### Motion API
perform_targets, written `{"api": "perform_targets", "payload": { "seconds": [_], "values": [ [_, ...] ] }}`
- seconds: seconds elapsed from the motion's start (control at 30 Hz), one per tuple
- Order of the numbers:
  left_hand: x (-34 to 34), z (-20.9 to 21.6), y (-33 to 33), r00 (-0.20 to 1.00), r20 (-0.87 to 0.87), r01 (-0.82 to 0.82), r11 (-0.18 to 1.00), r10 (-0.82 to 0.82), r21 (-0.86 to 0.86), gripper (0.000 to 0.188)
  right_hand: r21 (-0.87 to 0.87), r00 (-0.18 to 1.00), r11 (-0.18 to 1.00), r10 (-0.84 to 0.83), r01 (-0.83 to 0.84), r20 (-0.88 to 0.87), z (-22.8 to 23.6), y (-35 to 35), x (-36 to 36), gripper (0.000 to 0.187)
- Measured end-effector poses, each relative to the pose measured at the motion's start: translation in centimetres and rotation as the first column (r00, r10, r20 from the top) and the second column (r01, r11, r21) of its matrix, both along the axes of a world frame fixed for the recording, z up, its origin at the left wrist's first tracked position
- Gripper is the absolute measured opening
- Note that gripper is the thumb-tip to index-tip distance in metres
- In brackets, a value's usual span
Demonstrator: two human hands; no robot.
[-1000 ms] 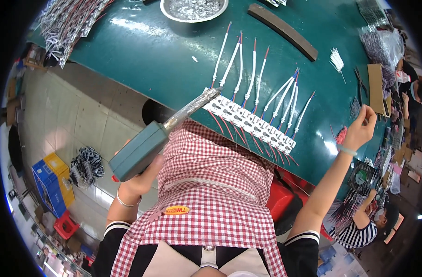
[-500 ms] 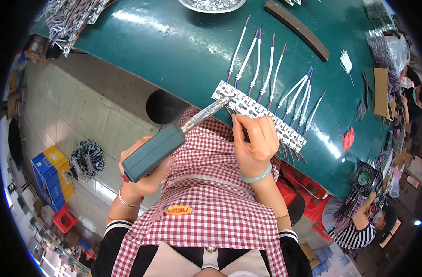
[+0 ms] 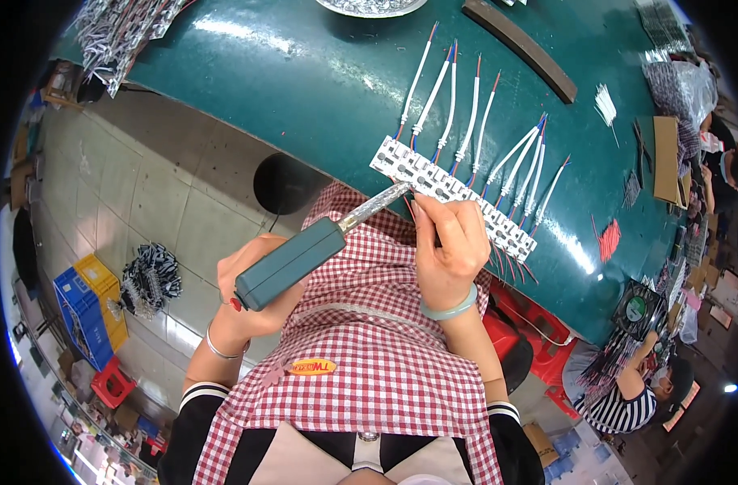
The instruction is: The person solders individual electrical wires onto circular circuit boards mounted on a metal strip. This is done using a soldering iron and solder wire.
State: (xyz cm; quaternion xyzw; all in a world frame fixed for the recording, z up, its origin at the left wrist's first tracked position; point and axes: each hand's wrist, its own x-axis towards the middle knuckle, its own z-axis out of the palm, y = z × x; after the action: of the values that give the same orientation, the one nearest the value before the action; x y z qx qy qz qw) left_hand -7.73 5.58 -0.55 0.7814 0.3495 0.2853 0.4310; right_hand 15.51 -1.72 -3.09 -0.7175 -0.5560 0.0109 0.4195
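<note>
My left hand is wrapped round a soldering gun with a dark green body. Its silvery barrel reaches up to the near edge of a white circuit board panel, which lies slantwise along the table edge. Close beside the tip, my right hand pinches at the panel's edge. A thin red wire shows by its fingertips, though the pinched end is mostly hidden. White-sleeved cables with red and blue ends fan out from the panel's far side. Short red wires hang from its near side.
On the green table are a metal bowl, a dark curved bar, white sleeves and red wires. Wire bundles lie far left. A person in stripes works at the right.
The soldering gun has moved right along the panel, its tip now beside my right fingertips. My right hand has shifted slightly right, still pinching.
</note>
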Motion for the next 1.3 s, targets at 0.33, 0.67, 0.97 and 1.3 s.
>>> {"api": "perform_targets", "payload": {
  "seconds": [0.33, 0.67, 0.97, 1.3],
  "values": [
    [0.2, 0.5, 0.2, 0.999, -0.035, 0.011, 1.0, -0.012, -0.017, 0.027, -0.023, 1.0, 1.0, -0.012, 0.012, -0.012, 0.1, -0.1, 0.0, 0.021],
    [-0.2, 0.7, 0.3, 1.0, 0.003, -0.007, 0.993, 0.007, 0.114, 0.021, -0.023, 1.0, 0.999, -0.028, 0.028, 0.003, -0.1, -0.1, 0.2, 0.022],
    [-1.1, -0.6, -0.7, 0.986, 0.076, -0.15, 0.989, 0.15, -0.007, 0.026, 0.059, 1.0, 0.998, -0.018, 0.017, 0.012, 1.6, 0.2, -0.2, 0.019],
    [-0.6, 0.3, -0.1, 0.996, -0.001, -0.093, 0.994, 0.093, 0.054, 0.024, 0.066, 0.998, 0.998, -0.02, 0.016, 0.063, -0.8, 2.5, -0.8, 0.019]
  ]
}}
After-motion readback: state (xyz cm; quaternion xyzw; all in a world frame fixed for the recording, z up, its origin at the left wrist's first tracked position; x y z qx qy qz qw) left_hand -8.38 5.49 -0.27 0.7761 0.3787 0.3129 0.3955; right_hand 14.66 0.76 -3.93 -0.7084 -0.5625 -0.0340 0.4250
